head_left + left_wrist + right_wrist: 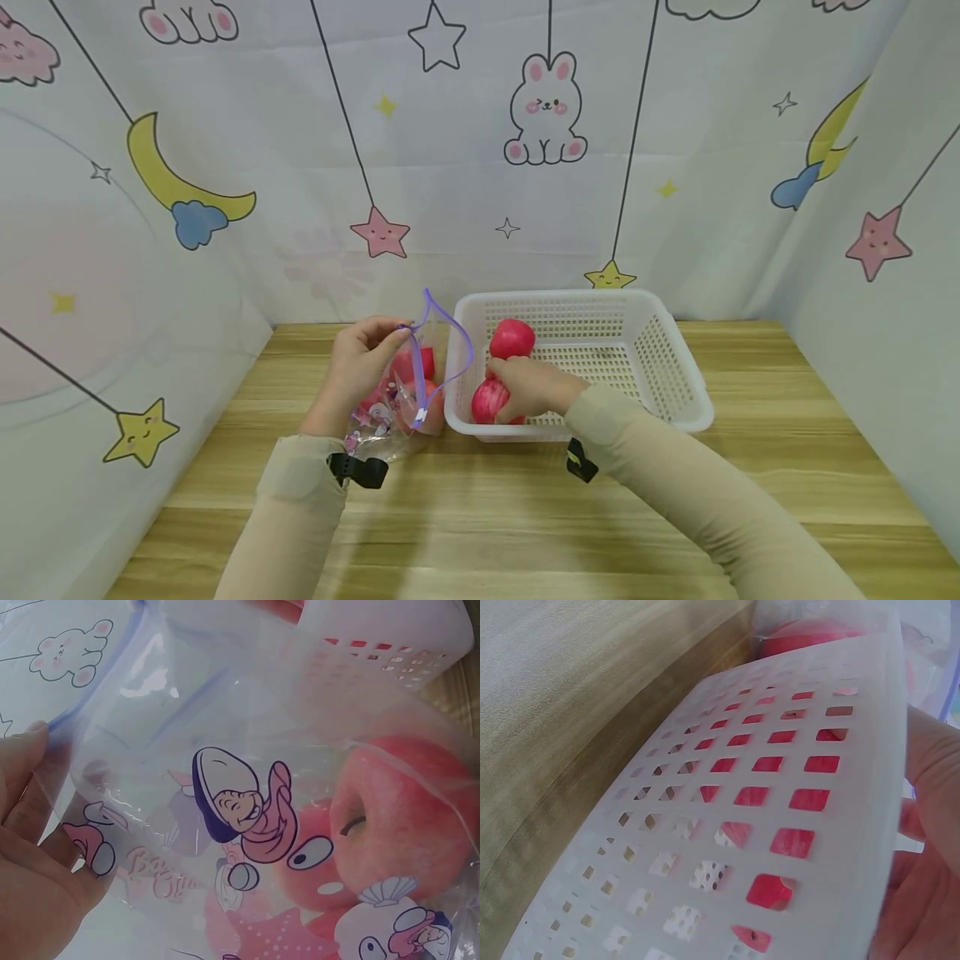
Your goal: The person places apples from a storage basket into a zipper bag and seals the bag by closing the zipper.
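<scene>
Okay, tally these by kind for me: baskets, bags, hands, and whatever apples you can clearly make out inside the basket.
Basket: 1
Clear bag: 1
Hands: 2
Apples in basket, clearly visible: 2
Total: 6, leaving out the bagged apples, which overlap too much to count.

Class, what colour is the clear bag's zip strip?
Purple: the zip strip shows best in the head view.

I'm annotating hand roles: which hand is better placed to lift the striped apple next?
Probably the right hand: it grips the striped apple in the white basket, while the left hand is busy holding the plastic bag.
</scene>
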`<state>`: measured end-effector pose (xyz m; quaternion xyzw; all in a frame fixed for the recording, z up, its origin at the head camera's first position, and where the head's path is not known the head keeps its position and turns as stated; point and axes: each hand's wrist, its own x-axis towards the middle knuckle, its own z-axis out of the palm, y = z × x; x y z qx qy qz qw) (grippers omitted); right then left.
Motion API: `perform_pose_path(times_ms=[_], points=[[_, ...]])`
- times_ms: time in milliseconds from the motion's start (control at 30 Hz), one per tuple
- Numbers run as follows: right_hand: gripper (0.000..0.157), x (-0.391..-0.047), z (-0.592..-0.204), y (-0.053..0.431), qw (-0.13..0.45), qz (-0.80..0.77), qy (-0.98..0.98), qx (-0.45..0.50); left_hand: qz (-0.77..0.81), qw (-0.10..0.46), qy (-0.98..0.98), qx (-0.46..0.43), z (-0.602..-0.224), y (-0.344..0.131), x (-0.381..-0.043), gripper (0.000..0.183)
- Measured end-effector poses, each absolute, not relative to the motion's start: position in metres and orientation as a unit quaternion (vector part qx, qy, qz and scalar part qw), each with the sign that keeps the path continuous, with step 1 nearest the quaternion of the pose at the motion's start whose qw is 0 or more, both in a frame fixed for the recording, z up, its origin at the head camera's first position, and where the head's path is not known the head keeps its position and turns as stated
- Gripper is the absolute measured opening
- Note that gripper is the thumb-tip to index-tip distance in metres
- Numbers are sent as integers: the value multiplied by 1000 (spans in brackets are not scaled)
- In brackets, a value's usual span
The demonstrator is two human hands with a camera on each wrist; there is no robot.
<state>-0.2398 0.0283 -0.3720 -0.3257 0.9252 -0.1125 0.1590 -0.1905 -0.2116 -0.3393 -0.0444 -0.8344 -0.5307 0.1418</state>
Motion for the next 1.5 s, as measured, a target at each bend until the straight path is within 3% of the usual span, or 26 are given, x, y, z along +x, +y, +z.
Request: perform_pose_path(times_ms=[1500], points=[[64,-239,-364,36,131,-201,920,-310,-533,113,-838,-26,-340,-212,-190,32]])
